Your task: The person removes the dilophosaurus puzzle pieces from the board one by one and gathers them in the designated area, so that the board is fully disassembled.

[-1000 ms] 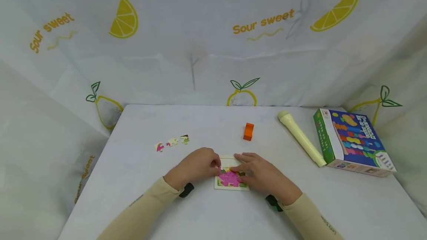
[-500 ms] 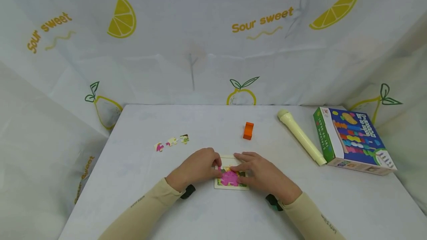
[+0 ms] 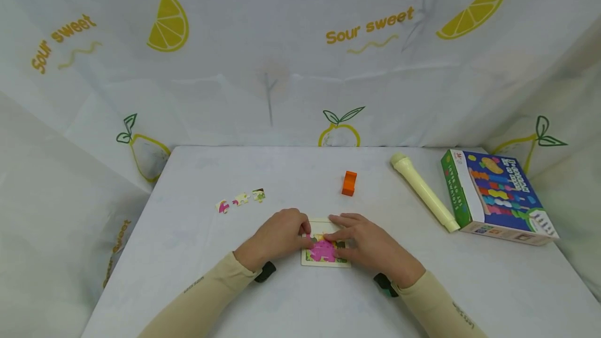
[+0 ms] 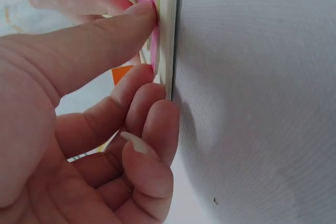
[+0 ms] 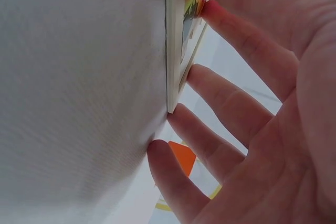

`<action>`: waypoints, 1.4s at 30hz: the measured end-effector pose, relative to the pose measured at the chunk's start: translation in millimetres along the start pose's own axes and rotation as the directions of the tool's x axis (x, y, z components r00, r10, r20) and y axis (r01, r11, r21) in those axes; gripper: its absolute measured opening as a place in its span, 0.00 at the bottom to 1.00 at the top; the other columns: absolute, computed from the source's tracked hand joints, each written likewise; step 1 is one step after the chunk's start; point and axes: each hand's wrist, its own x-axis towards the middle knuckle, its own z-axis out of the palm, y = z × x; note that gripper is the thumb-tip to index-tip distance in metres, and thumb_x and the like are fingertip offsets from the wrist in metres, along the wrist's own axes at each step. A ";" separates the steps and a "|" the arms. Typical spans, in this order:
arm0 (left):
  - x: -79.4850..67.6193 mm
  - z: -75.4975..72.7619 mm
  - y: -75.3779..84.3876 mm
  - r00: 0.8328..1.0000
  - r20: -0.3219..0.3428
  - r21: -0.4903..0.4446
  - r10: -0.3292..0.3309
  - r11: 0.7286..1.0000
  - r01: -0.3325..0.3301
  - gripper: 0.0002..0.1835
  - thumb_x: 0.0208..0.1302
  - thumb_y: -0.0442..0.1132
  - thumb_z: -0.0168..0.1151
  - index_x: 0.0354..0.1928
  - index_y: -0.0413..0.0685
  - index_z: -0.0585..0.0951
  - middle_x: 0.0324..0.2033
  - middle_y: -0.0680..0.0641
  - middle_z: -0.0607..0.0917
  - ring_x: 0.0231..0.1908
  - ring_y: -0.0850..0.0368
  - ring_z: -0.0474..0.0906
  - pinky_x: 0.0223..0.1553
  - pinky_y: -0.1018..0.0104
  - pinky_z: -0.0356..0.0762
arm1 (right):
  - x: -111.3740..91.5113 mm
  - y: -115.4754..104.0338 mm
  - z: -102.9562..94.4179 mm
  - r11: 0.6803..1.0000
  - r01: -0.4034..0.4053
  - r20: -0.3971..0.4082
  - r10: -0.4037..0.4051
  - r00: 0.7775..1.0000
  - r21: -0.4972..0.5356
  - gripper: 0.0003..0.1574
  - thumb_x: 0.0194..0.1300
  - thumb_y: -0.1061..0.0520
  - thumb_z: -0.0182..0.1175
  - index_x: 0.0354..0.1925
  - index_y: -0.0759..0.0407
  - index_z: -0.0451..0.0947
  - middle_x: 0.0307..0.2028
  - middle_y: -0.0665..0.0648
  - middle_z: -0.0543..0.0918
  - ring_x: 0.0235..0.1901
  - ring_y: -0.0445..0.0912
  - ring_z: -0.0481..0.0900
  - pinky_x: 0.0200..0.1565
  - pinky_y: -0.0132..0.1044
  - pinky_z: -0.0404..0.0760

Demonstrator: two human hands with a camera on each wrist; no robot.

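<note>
A small puzzle board [image 3: 325,264] with a pale frame lies on the table, partly filled with pieces that form a pink picture [image 3: 323,251]. At its left side my left hand [image 3: 280,236] pinches a pink puzzle piece [image 4: 154,51] between thumb and index finger; the other fingers are curled. My right hand [image 3: 368,241] rests on the board's right side, fingers spread and fairly straight. In the right wrist view, fingertips [image 5: 197,72] touch the board's edge. Both hands hide parts of the board.
Three loose puzzle pieces [image 3: 241,199] lie in a row at the left. Behind the board stands an orange block [image 3: 349,183]. A cream tube-shaped stick [image 3: 424,192] and a colourful toy box [image 3: 500,197] are at the right. A printed curtain [image 3: 253,56] hangs behind the table.
Both hands stay at the board almost unmoved; the left thumb and fingers have shifted very slightly at its left edge. The head view has tilted a little.
</note>
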 end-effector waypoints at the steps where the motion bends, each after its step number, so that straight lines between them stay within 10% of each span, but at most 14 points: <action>1: 0.2 0.0 0.2 1.000 -0.005 -0.006 -0.004 1.000 0.004 0.11 0.65 0.47 0.79 0.36 0.53 0.86 0.29 0.57 0.80 0.31 0.62 0.74 0.34 0.68 0.73 | 0.0 -0.2 -0.5 1.000 -0.004 0.001 0.004 1.000 0.001 0.26 0.67 0.45 0.76 0.63 0.41 0.88 0.76 0.53 0.77 0.79 0.58 0.69 0.72 0.58 0.76; 29: -3.5 -16.1 -12.5 0.997 0.014 -0.298 -0.078 0.951 0.079 0.03 0.70 0.45 0.75 0.36 0.60 0.90 0.29 0.59 0.88 0.35 0.61 0.80 0.40 0.65 0.77 | 2.6 -4.2 -3.0 1.000 -0.004 0.006 0.004 1.000 0.021 0.26 0.67 0.46 0.77 0.62 0.40 0.88 0.76 0.54 0.77 0.78 0.59 0.69 0.71 0.59 0.77; 42: -58.0 -54.9 -82.4 0.968 -0.111 -0.303 -0.226 0.935 0.184 0.02 0.70 0.46 0.74 0.39 0.59 0.90 0.33 0.55 0.90 0.35 0.59 0.83 0.43 0.62 0.79 | -1.5 -6.3 -3.6 1.000 -0.004 -0.003 0.004 1.000 0.006 0.26 0.67 0.47 0.77 0.63 0.40 0.88 0.76 0.54 0.77 0.78 0.58 0.69 0.71 0.58 0.78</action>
